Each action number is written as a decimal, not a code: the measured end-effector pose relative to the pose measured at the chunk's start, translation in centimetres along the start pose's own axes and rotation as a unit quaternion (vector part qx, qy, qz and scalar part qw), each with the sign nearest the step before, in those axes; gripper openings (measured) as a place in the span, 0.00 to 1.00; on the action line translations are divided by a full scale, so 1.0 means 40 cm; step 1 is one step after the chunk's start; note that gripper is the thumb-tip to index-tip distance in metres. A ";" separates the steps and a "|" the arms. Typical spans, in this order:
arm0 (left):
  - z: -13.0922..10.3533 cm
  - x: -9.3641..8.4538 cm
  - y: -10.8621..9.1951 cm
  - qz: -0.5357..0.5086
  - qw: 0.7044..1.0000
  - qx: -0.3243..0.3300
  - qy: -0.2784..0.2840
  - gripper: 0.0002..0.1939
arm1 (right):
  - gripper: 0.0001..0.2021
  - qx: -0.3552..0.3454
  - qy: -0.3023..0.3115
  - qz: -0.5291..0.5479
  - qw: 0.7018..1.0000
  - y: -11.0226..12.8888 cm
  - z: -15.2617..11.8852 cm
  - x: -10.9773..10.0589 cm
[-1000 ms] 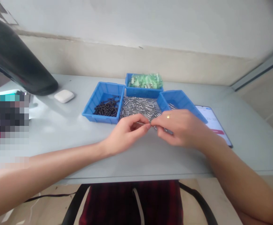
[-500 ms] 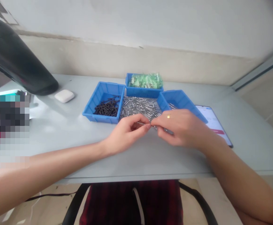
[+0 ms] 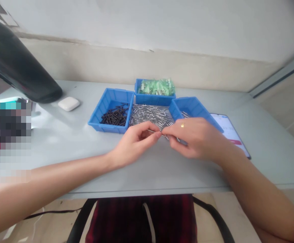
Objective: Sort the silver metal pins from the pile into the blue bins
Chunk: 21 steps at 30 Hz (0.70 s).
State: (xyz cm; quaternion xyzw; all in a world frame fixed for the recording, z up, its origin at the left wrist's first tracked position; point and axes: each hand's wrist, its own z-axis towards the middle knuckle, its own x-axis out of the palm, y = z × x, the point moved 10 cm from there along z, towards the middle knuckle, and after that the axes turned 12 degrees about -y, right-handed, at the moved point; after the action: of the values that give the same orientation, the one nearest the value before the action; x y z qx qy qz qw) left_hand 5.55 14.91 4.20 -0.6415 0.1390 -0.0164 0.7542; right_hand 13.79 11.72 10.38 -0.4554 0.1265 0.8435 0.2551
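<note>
My left hand (image 3: pixel 134 143) pinches a thin metal rod (image 3: pixel 150 131) between thumb and forefinger. Its fingertips meet those of my right hand (image 3: pixel 195 138), which wears a gold ring and is closed in a pinch; what that pinch holds is too small to name. Behind the hands lies a pile of silver metal pins (image 3: pixel 152 114). Dark screws (image 3: pixel 114 116) fill part of the left blue bin (image 3: pixel 98 126). Some silver pins show in the right blue bin (image 3: pixel 196 108), which my right hand partly covers. The back blue bin (image 3: pixel 154 99) holds pieces in green plastic.
A phone (image 3: pixel 225 123) with a lit screen lies right of the bins. A white case (image 3: pixel 68 103) and a large dark bottle (image 3: pixel 23 64) are at the left. A wall borders the back of the grey table (image 3: pixel 162 172).
The fingertips of both hands have shifted very slightly left and up, still meeting. The bins and the pile stay in place.
</note>
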 end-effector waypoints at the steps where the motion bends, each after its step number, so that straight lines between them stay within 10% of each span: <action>1: 0.000 0.000 0.000 -0.001 1.000 0.000 -0.001 0.12 | 0.10 0.001 0.000 0.000 1.000 0.000 0.000 0.000; 21: -0.002 0.007 0.008 -0.009 1.000 -0.012 0.015 0.14 | 0.10 0.000 -0.001 -0.010 1.000 0.001 0.005 -0.002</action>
State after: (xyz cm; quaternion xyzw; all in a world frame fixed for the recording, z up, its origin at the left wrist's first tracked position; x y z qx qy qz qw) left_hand 5.76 14.83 3.84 -0.6516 0.1453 -0.0311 0.7439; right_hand 13.67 11.74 10.57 -0.4555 0.1216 0.8414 0.2641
